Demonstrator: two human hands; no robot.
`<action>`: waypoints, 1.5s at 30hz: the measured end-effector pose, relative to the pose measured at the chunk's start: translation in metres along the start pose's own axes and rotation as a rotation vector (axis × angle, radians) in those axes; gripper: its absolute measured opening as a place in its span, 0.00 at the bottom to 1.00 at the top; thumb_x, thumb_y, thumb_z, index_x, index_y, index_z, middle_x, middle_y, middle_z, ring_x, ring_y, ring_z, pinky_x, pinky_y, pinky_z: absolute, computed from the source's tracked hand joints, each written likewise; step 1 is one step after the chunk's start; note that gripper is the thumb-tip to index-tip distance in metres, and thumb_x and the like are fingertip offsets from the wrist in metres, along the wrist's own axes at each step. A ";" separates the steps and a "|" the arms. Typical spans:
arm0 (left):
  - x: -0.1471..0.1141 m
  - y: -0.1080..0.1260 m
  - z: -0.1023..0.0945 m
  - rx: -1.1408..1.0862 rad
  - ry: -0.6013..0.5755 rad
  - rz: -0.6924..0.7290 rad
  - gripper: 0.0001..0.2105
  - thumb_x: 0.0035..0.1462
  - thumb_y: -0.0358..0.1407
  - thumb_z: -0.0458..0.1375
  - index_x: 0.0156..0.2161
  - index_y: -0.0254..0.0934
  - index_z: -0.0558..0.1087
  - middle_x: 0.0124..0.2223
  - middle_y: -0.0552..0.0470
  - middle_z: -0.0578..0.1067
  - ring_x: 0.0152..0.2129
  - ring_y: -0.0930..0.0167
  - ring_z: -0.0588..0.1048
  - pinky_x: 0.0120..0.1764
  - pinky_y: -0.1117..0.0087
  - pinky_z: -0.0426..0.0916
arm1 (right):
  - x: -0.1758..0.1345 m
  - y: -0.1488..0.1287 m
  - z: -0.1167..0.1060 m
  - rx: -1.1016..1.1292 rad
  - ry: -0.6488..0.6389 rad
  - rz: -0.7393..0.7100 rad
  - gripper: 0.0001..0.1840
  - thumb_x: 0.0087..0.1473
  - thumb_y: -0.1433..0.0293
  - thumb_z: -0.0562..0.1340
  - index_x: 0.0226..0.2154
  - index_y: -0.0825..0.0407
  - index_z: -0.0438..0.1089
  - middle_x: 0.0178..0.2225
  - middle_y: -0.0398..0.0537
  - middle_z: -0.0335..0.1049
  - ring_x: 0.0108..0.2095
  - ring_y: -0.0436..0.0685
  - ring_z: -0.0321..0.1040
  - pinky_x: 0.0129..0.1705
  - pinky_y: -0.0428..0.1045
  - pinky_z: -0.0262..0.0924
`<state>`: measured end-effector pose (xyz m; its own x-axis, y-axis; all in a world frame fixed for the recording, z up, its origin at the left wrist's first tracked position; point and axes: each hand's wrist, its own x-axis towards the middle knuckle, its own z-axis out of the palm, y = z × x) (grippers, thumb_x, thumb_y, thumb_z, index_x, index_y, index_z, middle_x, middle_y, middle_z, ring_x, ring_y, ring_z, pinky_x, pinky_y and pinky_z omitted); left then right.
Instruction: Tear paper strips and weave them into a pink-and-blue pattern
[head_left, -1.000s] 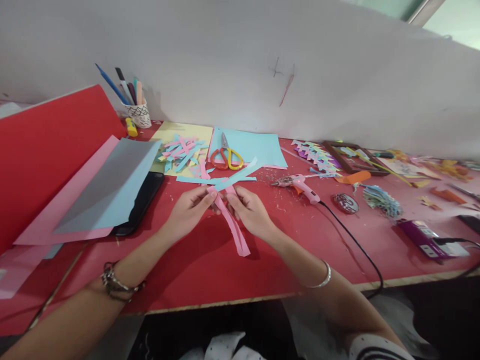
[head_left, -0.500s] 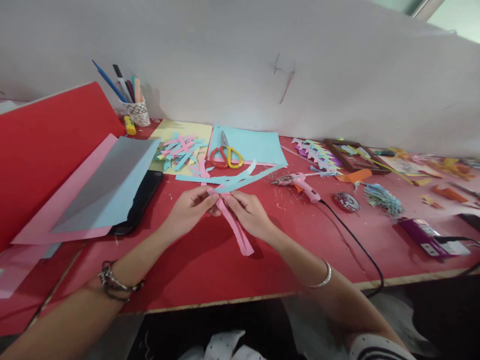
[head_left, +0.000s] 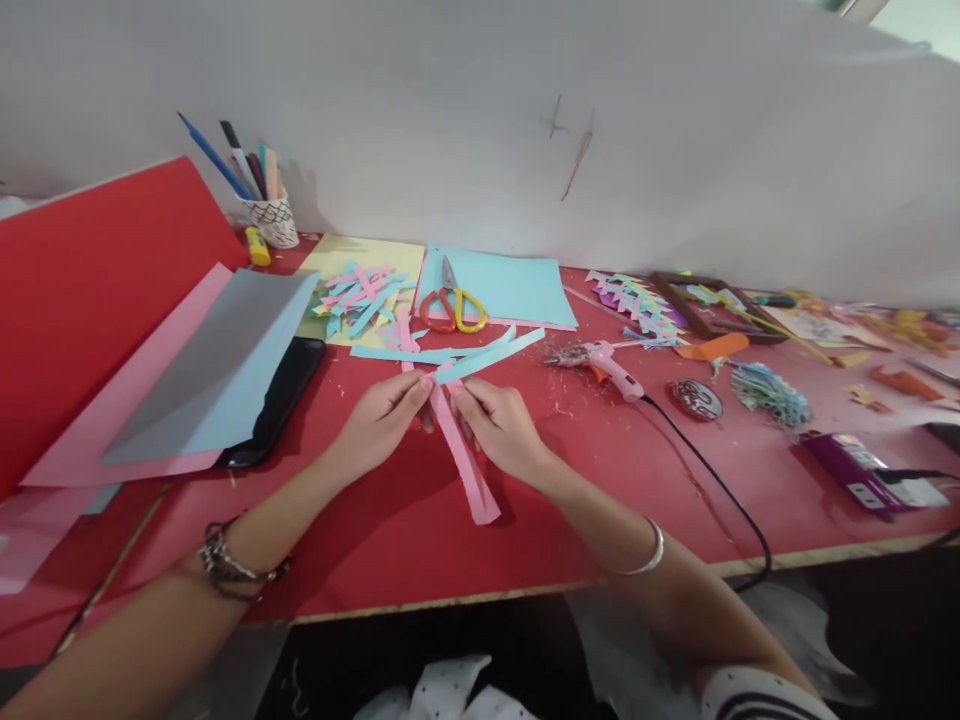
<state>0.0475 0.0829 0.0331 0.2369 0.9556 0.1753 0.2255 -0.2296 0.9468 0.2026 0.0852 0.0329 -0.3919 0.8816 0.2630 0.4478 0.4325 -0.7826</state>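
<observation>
My left hand (head_left: 386, 415) pinches the upper end of a pink paper strip (head_left: 465, 465), thumb on top. The strip's long part slants down toward the table's front edge. Across from it, my right hand (head_left: 496, 420) is closed on the strips near the same crossing, its thumb pressing from the right. A light blue paper strip (head_left: 499, 355) lies over the pink one there and points up to the right. Just behind the hands another blue strip (head_left: 390, 354) lies on the table. My curled fingertips are partly hidden under the paper.
Scissors (head_left: 454, 300) rest on blue sheets (head_left: 517, 285) at the back. Left of them is a pile of cut paper strips (head_left: 364, 300). A pink glue gun (head_left: 611, 370) with a black cord lies to the right. Stacked sheets (head_left: 202, 360) cover a black tray (head_left: 289, 390) at left.
The blue strip's free end has swung nearer and to the left. The pink strip's lower end has shifted slightly left and toward me. Both hands keep their hold.
</observation>
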 end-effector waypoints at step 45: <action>-0.001 -0.007 0.005 0.016 0.048 -0.018 0.11 0.49 0.41 0.53 0.22 0.36 0.66 0.18 0.58 0.69 0.18 0.77 0.68 0.25 0.77 0.64 | 0.001 -0.005 0.012 0.852 0.173 0.286 0.10 0.41 0.63 0.64 0.24 0.53 0.68 0.20 0.40 0.69 0.22 0.49 0.67 0.28 0.48 0.64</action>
<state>0.0500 0.0824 0.0248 0.1876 0.9671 0.1718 0.2442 -0.2153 0.9455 0.1905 0.0821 0.0300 -0.2003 0.9795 0.0218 -0.2622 -0.0321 -0.9645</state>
